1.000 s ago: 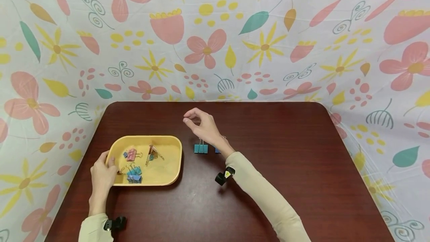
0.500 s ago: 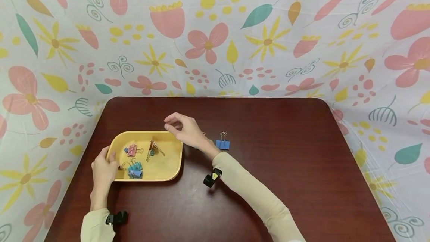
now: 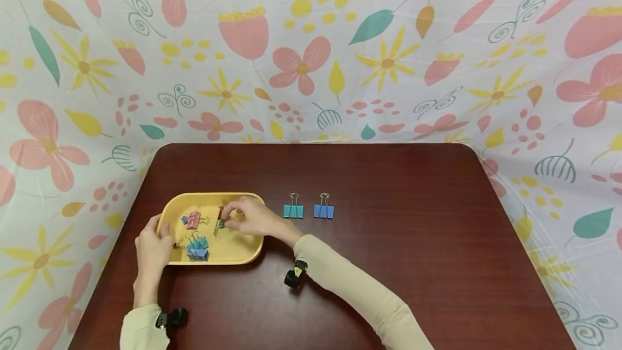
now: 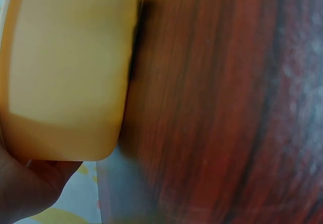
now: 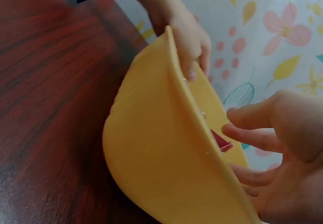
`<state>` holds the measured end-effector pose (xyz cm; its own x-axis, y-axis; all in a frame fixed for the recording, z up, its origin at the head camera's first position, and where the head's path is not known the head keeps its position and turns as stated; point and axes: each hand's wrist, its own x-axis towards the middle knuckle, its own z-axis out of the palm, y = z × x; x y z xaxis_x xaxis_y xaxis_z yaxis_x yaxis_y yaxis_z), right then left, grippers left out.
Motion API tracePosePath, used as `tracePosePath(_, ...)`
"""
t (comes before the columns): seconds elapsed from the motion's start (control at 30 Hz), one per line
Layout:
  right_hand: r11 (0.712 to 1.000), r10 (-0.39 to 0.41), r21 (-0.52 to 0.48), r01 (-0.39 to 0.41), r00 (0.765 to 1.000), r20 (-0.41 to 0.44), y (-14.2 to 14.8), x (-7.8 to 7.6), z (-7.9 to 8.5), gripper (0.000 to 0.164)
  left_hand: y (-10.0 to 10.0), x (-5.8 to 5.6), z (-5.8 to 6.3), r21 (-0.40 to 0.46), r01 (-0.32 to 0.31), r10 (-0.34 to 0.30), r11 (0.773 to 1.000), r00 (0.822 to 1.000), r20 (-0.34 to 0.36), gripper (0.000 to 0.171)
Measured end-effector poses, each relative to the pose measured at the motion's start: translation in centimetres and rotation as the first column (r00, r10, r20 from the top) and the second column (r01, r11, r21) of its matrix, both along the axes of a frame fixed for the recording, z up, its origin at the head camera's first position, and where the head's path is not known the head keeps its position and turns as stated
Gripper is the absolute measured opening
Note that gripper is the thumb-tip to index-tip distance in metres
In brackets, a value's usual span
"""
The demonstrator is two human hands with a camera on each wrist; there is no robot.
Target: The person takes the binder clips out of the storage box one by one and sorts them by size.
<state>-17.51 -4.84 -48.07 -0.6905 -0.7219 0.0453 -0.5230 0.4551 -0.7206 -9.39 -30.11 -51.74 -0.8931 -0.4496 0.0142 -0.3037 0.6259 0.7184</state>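
A yellow plastic tray [image 3: 233,255] sits on the table's left side, with several binder clips in it. My left hand [image 3: 154,247] grips its left rim, thumb inside. Over the tray's right half, my right hand [image 3: 250,217] reaches in, fingertips beside a dark red binder clip [image 3: 221,213] and a small teal clip [image 3: 221,224]. In the right wrist view, a gap shows between those fingers and the red clip [image 5: 222,143]. A pink binder clip [image 3: 193,220], a teal one [image 3: 197,243] and a blue one [image 3: 197,255] lie further left in the tray.
Right of the tray, a teal binder clip [image 3: 293,211] and a blue binder clip [image 3: 323,211] stand side by side on the dark wooden table [image 3: 413,242], handles pointing back. A flower-print cloth [image 3: 301,96] hangs behind the table.
My right hand has moved left and down from above the table into the tray, uncovering the teal and blue clips on the table. The left hand keeps its grip on the rim.
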Motion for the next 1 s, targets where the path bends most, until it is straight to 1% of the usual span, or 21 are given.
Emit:
tracePosePath(0.1, 0.993, 0.042, 0.109, -0.04, 0.999, -0.018, -0.2, 0.2, -0.3, 0.018, 0.0, 0.1, -0.1, -0.002, -0.006, 0.006, 1.0, 1.0, -0.006, 0.038)
tracePosePath(0.23, 0.975, 0.083, 0.211, -0.071, 0.995, -0.049, -0.5, 0.6, -0.5, 0.024, 0.0, 0.2, -0.2, -0.001, -0.009, 0.009, 1.0, 1.0, -0.01, 0.037)
tracePosePath(0.3, 0.959, 0.097, 0.273, -0.072, 0.992, -0.077, -0.7, 0.9, -0.5, 0.028, 0.0, 0.2, -0.2, -0.002, -0.008, 0.008, 1.0, 1.0, -0.009, 0.038)
tracePosePath(0.37, 0.938, 0.114, 0.34, -0.069, 0.987, -0.114, -0.8, 1.1, -0.7, 0.031, 0.0, 0.3, -0.2, -0.003, -0.005, 0.005, 1.0, 1.0, -0.006, 0.038)
tracePosePath(0.5, 0.896, 0.159, 0.44, -0.062, 0.97, -0.187, -1.0, 1.5, -0.9, 0.036, 0.0, 0.3, -0.3, -0.006, -0.005, 0.005, 1.0, 1.0, -0.004, 0.038)
tracePosePath(0.6, 0.874, 0.182, 0.481, -0.059, 0.96, -0.213, -1.1, 1.7, -0.9, 0.037, -0.1, 0.2, -0.4, -0.006, -0.006, 0.006, 1.0, 1.0, -0.004, 0.037)
tracePosePath(0.8, 0.837, 0.184, 0.546, -0.041, 0.96, -0.209, -1.3, 1.9, -1.0, 0.039, -0.1, 0.2, -0.4, 0.003, -0.005, 0.005, 1.0, 1.0, 0.0, 0.038)
tracePosePath(0.9, 0.832, 0.176, 0.554, -0.017, 0.956, -0.235, -1.4, 1.9, -1.1, 0.036, -0.1, 0.1, -0.4, 0.001, -0.004, 0.004, 1.0, 1.0, 0.005, 0.038)
tracePosePath(1.0, 0.843, 0.169, 0.538, -0.004, 0.951, -0.257, -1.3, 1.9, -1.2, 0.024, -0.1, 0.1, -0.3, -0.004, -0.003, 0.003, 1.0, 1.0, 0.008, 0.038)
